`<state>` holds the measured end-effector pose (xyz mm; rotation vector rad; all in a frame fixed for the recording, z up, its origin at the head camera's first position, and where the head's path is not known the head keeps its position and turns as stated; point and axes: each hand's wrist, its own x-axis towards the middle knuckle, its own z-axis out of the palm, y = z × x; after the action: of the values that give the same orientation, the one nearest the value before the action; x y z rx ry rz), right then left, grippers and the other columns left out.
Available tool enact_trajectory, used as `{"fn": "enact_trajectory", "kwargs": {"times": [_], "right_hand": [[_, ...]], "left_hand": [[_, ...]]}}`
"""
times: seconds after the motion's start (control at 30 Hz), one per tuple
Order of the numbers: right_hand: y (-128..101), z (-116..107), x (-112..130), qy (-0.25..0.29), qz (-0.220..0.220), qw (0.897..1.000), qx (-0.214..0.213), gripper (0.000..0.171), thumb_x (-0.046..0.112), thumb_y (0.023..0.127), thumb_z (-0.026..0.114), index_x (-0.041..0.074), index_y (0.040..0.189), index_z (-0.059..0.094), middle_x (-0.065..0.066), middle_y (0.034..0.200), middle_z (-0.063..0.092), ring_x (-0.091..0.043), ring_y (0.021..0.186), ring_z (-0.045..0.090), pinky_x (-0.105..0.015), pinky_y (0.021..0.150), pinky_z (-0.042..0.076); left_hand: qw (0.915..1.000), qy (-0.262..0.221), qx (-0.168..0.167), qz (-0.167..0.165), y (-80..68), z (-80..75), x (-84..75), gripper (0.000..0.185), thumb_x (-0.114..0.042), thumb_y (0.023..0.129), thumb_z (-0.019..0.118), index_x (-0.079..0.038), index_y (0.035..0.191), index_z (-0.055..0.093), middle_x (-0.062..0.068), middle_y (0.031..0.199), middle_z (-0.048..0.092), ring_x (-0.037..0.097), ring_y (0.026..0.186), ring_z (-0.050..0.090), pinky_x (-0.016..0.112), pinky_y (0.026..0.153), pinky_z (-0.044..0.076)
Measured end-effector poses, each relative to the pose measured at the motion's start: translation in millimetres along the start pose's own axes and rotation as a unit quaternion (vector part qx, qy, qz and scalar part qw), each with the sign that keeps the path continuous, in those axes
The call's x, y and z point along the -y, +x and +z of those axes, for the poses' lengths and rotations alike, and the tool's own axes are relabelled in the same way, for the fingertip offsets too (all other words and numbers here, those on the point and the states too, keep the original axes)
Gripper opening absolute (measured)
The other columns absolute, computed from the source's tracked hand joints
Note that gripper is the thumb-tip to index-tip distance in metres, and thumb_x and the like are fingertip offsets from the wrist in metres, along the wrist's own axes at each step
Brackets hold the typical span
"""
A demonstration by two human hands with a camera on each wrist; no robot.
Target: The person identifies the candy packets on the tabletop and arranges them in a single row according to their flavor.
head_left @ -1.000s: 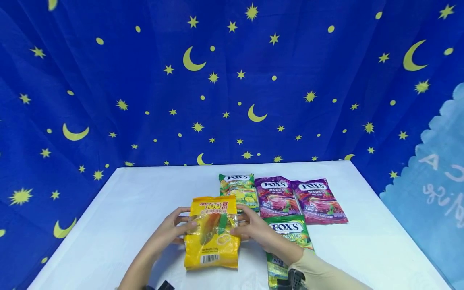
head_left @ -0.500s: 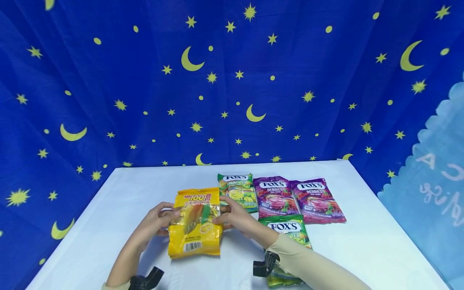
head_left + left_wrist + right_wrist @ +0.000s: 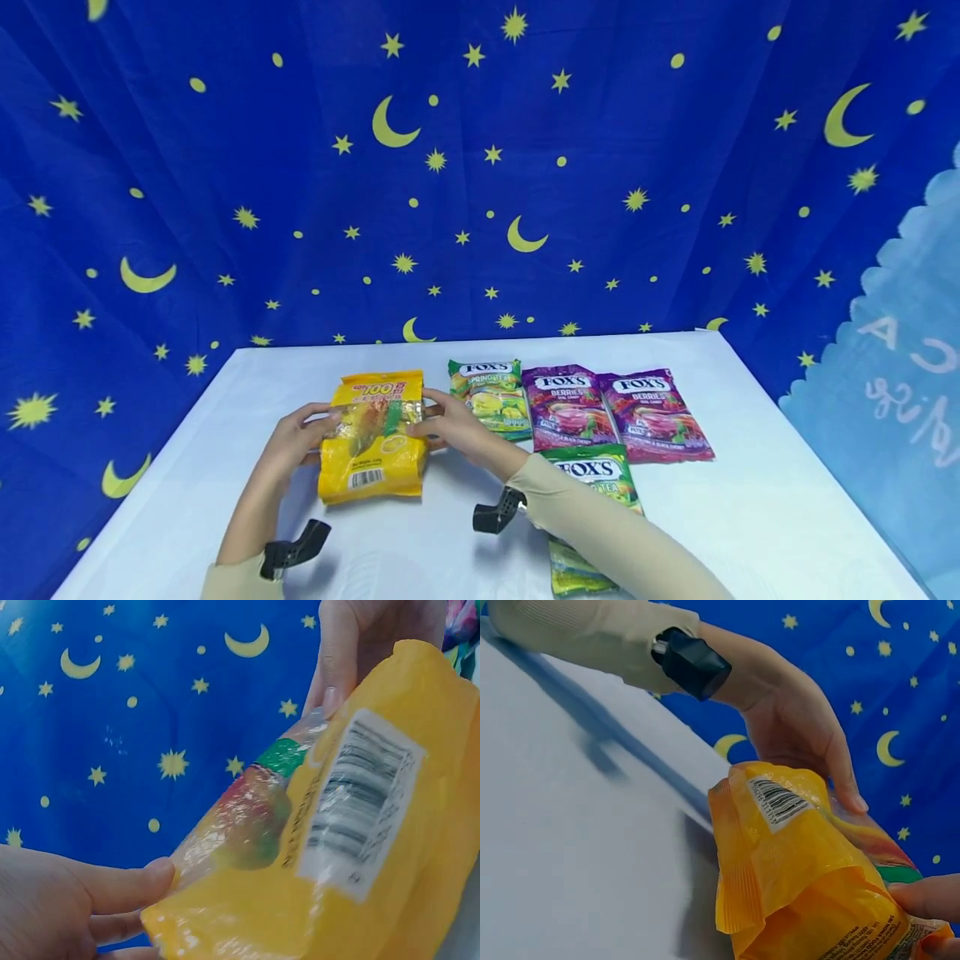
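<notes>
A yellow candy bag (image 3: pixel 372 439) is held between both hands above the left half of the white desk (image 3: pixel 750 517), just left of the row of other packets. Its long axis runs from the person outward: the printed top edge with the red "100" points away toward the starry backdrop (image 3: pixel 480 167), and the bottom seam with the white barcode label points back toward the person. The front face tilts up toward the head camera, and its far end sits higher than the near end.

The left hand (image 3: pixel 296 437) takes the bag's left edge, thumb on the front over the clear window, the other fingers curled behind. The right hand (image 3: pixel 450 425) takes the right edge the same way, its fingertips pressing the crinkled film. Each grip is closed around the bag, one on either side at mid-height. In the left wrist view the window shows coloured sweets beside a green stripe.

To the right, flat on the desk, lie a green Fox's packet (image 3: pixel 491 398), two purple Fox's packets (image 3: pixel 567 407) (image 3: pixel 654 415) side by side, and a second green packet (image 3: pixel 600 487) nearer the person, partly under the beige sleeve (image 3: pixel 600 533).
</notes>
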<state>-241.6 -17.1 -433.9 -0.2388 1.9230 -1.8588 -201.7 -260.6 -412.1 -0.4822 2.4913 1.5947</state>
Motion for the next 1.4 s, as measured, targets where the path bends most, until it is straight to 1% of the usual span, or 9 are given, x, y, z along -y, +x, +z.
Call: {"fn": "enact_trajectory", "kwargs": {"times": [0.3, 0.4, 0.5, 0.6, 0.67, 0.8, 0.9, 1.1, 1.4], "right_hand": [[29, 17, 0, -0.014, -0.02, 1.0, -0.005, 0.072, 0.006, 0.083, 0.074, 0.006, 0.146, 0.04, -0.009, 0.108, 0.057, -0.018, 0.083, 0.063, -0.033, 0.067, 0.058], [36, 22, 0, -0.011, -0.018, 1.0, -0.012, 0.069, 0.005, 0.082, 0.075, 0.006, 0.144, 0.043, -0.009, 0.106, 0.058, -0.018, 0.083, 0.062, -0.033, 0.068, 0.058], [42, 26, 0, -0.016, -0.021, 0.999, -0.022, 0.068, 0.005, 0.082, 0.074, 0.005, 0.143, 0.044, -0.009, 0.106, 0.058, -0.018, 0.085, 0.062, -0.032, 0.07, 0.057], [45, 29, 2, -0.016, -0.022, 0.999, -0.028, 0.066, 0.004, 0.083, 0.073, 0.003, 0.142, 0.044, -0.009, 0.106, 0.057, -0.018, 0.086, 0.061, -0.032, 0.071, 0.057], [46, 29, 3, -0.016, -0.024, 0.999, -0.028, 0.063, 0.003, 0.084, 0.072, 0.002, 0.141, 0.045, -0.01, 0.106, 0.058, -0.018, 0.086, 0.061, -0.033, 0.07, 0.057], [50, 30, 3, -0.025, -0.021, 0.999, -0.03, 0.061, 0.003, 0.084, 0.072, 0.003, 0.14, 0.046, -0.009, 0.104, 0.057, -0.018, 0.083, 0.06, -0.032, 0.068, 0.057], [54, 30, 2, -0.038, -0.015, 0.998, -0.038, 0.061, 0.004, 0.084, 0.073, 0.003, 0.139, 0.047, -0.009, 0.103, 0.056, -0.017, 0.083, 0.058, -0.033, 0.069, 0.056], [57, 29, -2, -0.05, -0.006, 0.998, -0.037, 0.059, 0.007, 0.086, 0.072, 0.004, 0.138, 0.047, -0.009, 0.104, 0.057, -0.018, 0.085, 0.059, -0.034, 0.07, 0.057], [61, 29, -6, -0.077, -0.001, 0.996, -0.034, 0.058, 0.013, 0.089, 0.071, 0.006, 0.14, 0.045, -0.009, 0.107, 0.057, -0.017, 0.087, 0.059, -0.032, 0.07, 0.057]], "left_hand": [[0.9957, -0.012, -0.091, -0.016, 29.7, -6.2, 6.1, 0.051, -0.036, 0.094, 0.061, -0.006, 0.134, 0.055, 0.019, 0.124, 0.058, 0.026, 0.094, 0.06, 0.03, 0.062, 0.05], [0.9947, -0.011, -0.1, -0.021, 34.3, -8.7, 5.4, 0.049, -0.033, 0.096, 0.059, -0.004, 0.136, 0.053, 0.021, 0.127, 0.055, 0.027, 0.096, 0.058, 0.032, 0.067, 0.05], [0.993, -0.014, -0.115, -0.024, 42.4, -10.9, 7.4, 0.045, -0.03, 0.097, 0.059, -0.005, 0.135, 0.055, 0.019, 0.126, 0.056, 0.025, 0.094, 0.058, 0.029, 0.061, 0.05], [0.993, -0.015, -0.116, -0.014, 59.9, -13.5, 18.6, 0.045, -0.028, 0.097, 0.058, -0.006, 0.136, 0.054, 0.019, 0.126, 0.056, 0.022, 0.091, 0.058, 0.023, 0.052, 0.047], [0.9932, -0.008, -0.116, -0.011, 79.7, -15.1, 32.8, 0.045, -0.029, 0.098, 0.056, -0.008, 0.137, 0.053, 0.018, 0.127, 0.055, 0.023, 0.093, 0.057, 0.023, 0.054, 0.048], [0.9936, 0.0, -0.112, -0.017, 75.2, -14.3, 23.6, 0.044, -0.027, 0.1, 0.053, -0.004, 0.139, 0.05, 0.02, 0.128, 0.053, 0.024, 0.094, 0.056, 0.024, 0.061, 0.049], [0.9943, -0.001, -0.101, -0.034, 54.7, -12.8, 1.3, 0.045, -0.024, 0.101, 0.051, -0.001, 0.14, 0.047, 0.022, 0.132, 0.049, 0.025, 0.096, 0.055, 0.022, 0.061, 0.047], [0.9925, 0.008, -0.107, -0.06, 63.0, -11.3, 1.2, 0.045, -0.025, 0.101, 0.051, -0.003, 0.14, 0.048, 0.02, 0.134, 0.049, 0.025, 0.097, 0.054, 0.02, 0.061, 0.044], [0.9929, 0.012, -0.103, -0.057, 66.0, -12.9, 1.8, 0.048, -0.028, 0.099, 0.054, -0.001, 0.138, 0.049, 0.023, 0.132, 0.05, 0.022, 0.086, 0.056, 0.017, 0.053, 0.044]]}}
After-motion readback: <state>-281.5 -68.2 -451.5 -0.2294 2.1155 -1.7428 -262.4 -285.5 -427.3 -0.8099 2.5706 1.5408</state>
